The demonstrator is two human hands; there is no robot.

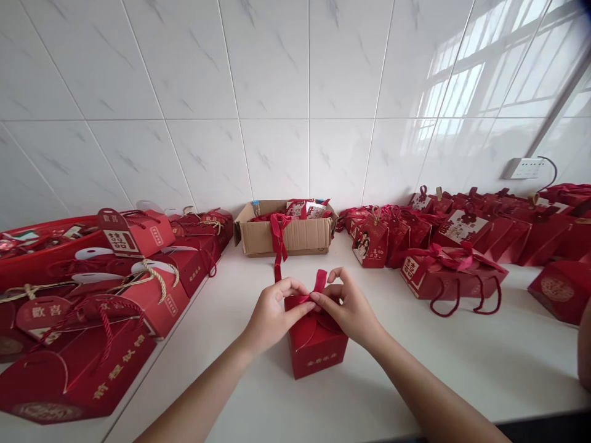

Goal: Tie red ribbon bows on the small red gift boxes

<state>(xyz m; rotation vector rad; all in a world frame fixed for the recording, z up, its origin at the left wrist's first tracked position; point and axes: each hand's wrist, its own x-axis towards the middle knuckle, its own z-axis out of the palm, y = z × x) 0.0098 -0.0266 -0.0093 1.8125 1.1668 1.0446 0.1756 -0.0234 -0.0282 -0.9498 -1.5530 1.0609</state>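
Observation:
A small red gift box [318,351] with gold characters on its front stands on the white table in front of me. A red ribbon [320,281] is looped at its top, with one loop sticking up. My left hand [279,307] pinches the ribbon at the box's upper left, thumb against fingers. My right hand [348,304] holds the ribbon between thumb and fingers at the top centre, its index finger curled above. The knot area is partly hidden by my fingertips.
Behind the box is an open cardboard box [286,238] with ribbons over its edge. Red gift boxes [157,295] crowd the left, beside a red basin [55,226]. More red boxes [455,277] fill the right. Part of a person's arm [584,347] shows at the right edge.

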